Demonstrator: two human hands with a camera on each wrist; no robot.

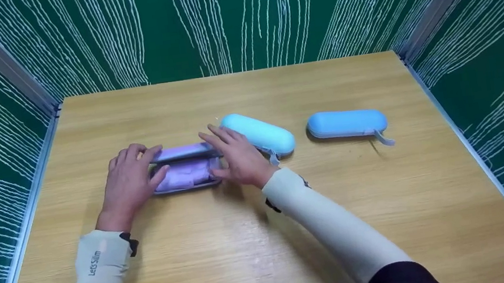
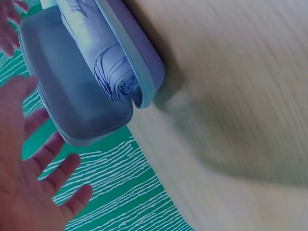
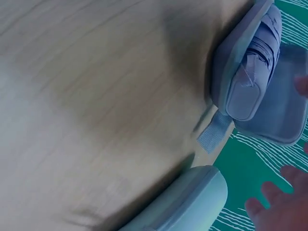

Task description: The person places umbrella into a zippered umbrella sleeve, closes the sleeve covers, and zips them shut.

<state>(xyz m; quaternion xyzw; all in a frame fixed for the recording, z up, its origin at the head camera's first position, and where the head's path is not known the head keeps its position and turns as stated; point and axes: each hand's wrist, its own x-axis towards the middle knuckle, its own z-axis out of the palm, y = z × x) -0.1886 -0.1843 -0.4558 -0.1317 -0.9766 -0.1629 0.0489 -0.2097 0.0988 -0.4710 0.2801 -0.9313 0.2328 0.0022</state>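
A purple hard-shell case (image 1: 184, 151) lies on the table with its lid raised, hinged at the far side. Inside sits a folded compact umbrella (image 1: 183, 175) in purple; its pleated end shows in the left wrist view, its handle end in the right. My left hand (image 1: 128, 183) is at the case's left end, fingers spread loosely beside the grey lid lining (image 2: 72, 91). At the opposite end is my right hand (image 1: 241, 159), its fingers extended past the lid and its thumb by the lower shell. A ribbed pull strap (image 3: 215, 132) hangs off that end.
Just right of the right hand lies a closed turquoise case (image 1: 260, 133), its far left end close to the fingertips. Farther right is a closed blue case (image 1: 347, 122) with a strap. Green, white-streaked walls (image 1: 161, 32) surround the wooden table (image 1: 228, 260).
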